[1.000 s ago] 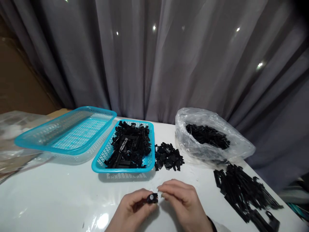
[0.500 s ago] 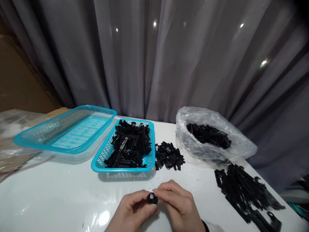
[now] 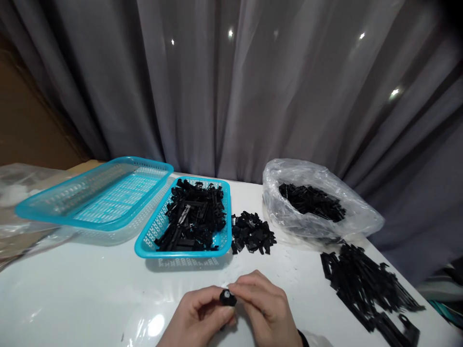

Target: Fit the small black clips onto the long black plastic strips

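Between the thumb and fingers of my left hand (image 3: 200,315) is a small black plastic part (image 3: 227,298) with a pale round spot on the end facing me. My right hand (image 3: 262,303) pinches at the right side of the same part, its fingertips pressed together. Most of the part is hidden behind my fingers. Just beyond my hands lies a heap of small black pieces (image 3: 253,232). Left of that heap, a blue basket (image 3: 139,248) holds a jumble of black plastic parts (image 3: 195,217).
A larger blue basket (image 3: 90,224) stands at the back left, beside clear plastic sheeting (image 3: 21,193). At the back right, a clear plastic bag (image 3: 361,214) holds many black strips. Long black parts (image 3: 365,284) lie spread at the right. A grey curtain (image 3: 253,86) hangs behind.
My hands keep almost the same pose around the black part. The whole view has shifted very slightly; the baskets and piles are otherwise as before.
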`<state>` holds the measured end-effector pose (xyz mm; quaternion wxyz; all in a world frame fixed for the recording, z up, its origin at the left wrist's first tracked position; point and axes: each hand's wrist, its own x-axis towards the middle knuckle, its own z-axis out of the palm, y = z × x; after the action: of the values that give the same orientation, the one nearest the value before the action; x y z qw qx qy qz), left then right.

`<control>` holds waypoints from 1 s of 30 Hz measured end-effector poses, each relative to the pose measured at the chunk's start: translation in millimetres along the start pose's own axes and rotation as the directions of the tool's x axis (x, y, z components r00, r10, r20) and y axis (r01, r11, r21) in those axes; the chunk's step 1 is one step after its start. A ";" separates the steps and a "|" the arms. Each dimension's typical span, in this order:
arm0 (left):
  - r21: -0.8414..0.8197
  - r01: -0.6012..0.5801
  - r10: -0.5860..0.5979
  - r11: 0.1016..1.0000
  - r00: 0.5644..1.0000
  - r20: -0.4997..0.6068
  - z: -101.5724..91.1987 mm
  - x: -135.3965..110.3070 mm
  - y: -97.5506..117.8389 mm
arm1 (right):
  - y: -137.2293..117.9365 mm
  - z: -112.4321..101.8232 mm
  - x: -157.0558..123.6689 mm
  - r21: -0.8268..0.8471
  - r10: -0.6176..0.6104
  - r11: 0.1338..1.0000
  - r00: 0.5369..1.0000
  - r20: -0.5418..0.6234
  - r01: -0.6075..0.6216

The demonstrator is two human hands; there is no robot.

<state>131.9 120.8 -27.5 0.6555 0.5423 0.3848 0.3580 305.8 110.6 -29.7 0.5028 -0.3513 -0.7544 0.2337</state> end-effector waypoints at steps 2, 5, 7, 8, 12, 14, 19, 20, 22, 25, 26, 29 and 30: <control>-0.023 0.016 -0.015 1.000 1.000 0.018 0.7 -0.1 1.1 | -1.7 -1.4 1.5 0.032 -0.028 0.999 1.000 0.005 0.028; -0.028 0.030 -0.030 0.999 0.999 0.030 0.3 -0.4 2.8 | -4.4 -3.5 4.8 0.055 -0.041 0.998 0.999 0.028 0.039; -0.017 0.025 -0.025 1.000 0.999 0.024 -1.0 -0.7 3.0 | -5.4 -4.3 6.2 0.046 -0.019 0.999 0.998 0.067 0.016; -0.005 0.021 -0.021 1.000 1.000 0.023 -1.7 -0.8 2.8 | -5.6 -4.4 6.6 0.040 -0.014 0.999 0.997 0.081 0.011; 0.047 0.013 -0.013 0.999 1.000 0.000 -1.3 -1.1 4.5 | -6.7 -4.0 6.3 0.023 -0.043 0.999 0.995 0.086 0.041; 0.026 0.013 -0.012 1.000 0.999 -0.035 1.5 -0.8 7.9 | -6.8 -5.3 6.3 0.053 0.001 0.999 0.994 0.110 -0.007; 0.006 0.044 -0.043 0.999 0.993 -0.109 8.9 1.1 15.6 | 8.5 -21.7 10.0 0.076 0.176 0.981 0.983 0.053 -0.180; 0.004 0.043 -0.042 0.999 0.992 -0.117 9.2 1.3 15.8 | 14.7 -27.0 11.5 0.041 0.220 0.975 0.976 -0.004 -0.219; 0.007 0.034 -0.033 0.999 0.990 -0.134 8.4 1.4 15.3 | 28.2 -37.7 15.5 -0.106 0.271 0.954 0.958 -0.089 -0.280; 0.046 0.021 -0.014 0.999 0.989 -0.146 6.1 0.7 14.7 | 46.9 -49.1 21.4 -0.380 0.246 0.882 0.961 -0.129 -0.277; 0.060 0.014 -0.006 0.998 0.989 -0.145 5.5 0.5 14.9 | 52.2 -50.8 22.7 -0.442 0.238 0.855 0.962 -0.134 -0.273; 0.070 0.003 0.007 0.998 0.990 -0.144 4.7 0.1 15.9 | 64.6 -49.8 23.2 -0.539 0.241 0.796 0.961 -0.136 -0.276; 0.067 0.004 0.006 0.998 0.989 -0.148 4.6 0.1 15.8 | 67.5 -48.1 22.3 -0.565 0.246 0.777 0.960 -0.130 -0.276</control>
<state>135.2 121.4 -11.3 0.6062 0.5363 0.4439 0.3845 364.6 171.2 -45.6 0.3533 -0.5940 -0.7209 0.0523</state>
